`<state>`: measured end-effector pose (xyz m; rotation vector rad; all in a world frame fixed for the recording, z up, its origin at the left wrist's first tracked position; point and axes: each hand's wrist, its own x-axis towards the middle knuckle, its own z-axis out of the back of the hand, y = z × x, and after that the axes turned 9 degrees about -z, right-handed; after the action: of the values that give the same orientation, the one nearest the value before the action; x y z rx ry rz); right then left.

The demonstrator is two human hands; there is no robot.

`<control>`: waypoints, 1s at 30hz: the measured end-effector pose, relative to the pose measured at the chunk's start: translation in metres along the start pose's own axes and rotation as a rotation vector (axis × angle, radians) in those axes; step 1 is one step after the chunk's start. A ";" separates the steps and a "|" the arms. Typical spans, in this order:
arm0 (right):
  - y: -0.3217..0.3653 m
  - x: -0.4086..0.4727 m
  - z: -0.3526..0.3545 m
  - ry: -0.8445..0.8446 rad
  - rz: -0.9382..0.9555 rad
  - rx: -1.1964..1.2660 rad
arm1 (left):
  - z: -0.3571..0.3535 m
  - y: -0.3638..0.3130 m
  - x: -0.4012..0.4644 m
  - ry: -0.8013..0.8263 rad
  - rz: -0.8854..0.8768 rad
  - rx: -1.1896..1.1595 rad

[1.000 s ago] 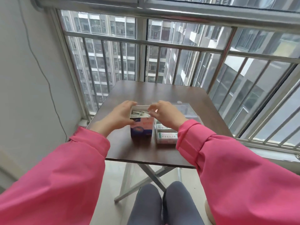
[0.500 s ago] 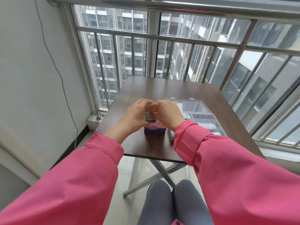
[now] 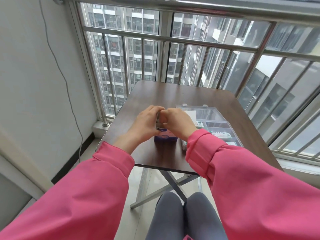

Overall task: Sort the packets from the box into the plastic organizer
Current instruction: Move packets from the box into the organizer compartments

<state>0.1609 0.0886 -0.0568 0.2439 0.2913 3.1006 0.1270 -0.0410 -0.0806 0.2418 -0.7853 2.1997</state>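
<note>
While my left hand (image 3: pixel 147 123) and right hand (image 3: pixel 176 122) pinch a silvery packet (image 3: pixel 158 122) between curled fingers, the blue-and-pink box (image 3: pixel 165 137) sits below.

table (image 3: pixel 173 94): dark wood | box (image 3: pixel 166 138) | organizer (image 3: pixel 216 122) right, possibly touching

Both hands, the left hand (image 3: pixel 147 121) and the right hand (image 3: pixel 176 122), now close together above the box (image 3: pixel 165 136), gripping a packet (image 3: pixel 158 122) lifted clear of its opening.
</note>
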 end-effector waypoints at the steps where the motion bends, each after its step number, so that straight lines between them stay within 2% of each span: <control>1: 0.000 0.001 0.000 0.003 0.006 -0.008 | 0.000 0.000 0.000 0.001 0.002 -0.004; 6: -0.001 0.003 -0.001 0.038 0.025 -0.035 | 0.001 -0.002 -0.001 -0.001 0.018 -0.011; 10: -0.003 0.002 -0.003 -0.029 0.045 -0.066 | 0.002 -0.004 -0.002 -0.001 0.031 -0.013; 14: -0.011 0.000 0.003 -0.111 0.047 0.068 | 0.002 -0.008 0.001 0.015 0.042 -0.008; 22: -0.028 0.005 0.018 -0.138 -0.039 0.428 | 0.005 -0.004 0.011 0.073 0.085 0.000; 26: -0.031 0.006 0.018 -0.029 -0.022 0.335 | 0.005 -0.006 0.014 0.114 0.120 -0.003; 30: -0.032 0.011 0.017 -0.097 -0.047 0.386 | 0.006 -0.005 0.020 0.186 0.147 0.058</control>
<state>0.1525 0.1238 -0.0447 0.3839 0.8769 2.9471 0.1171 -0.0299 -0.0653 0.0067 -0.6542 2.3456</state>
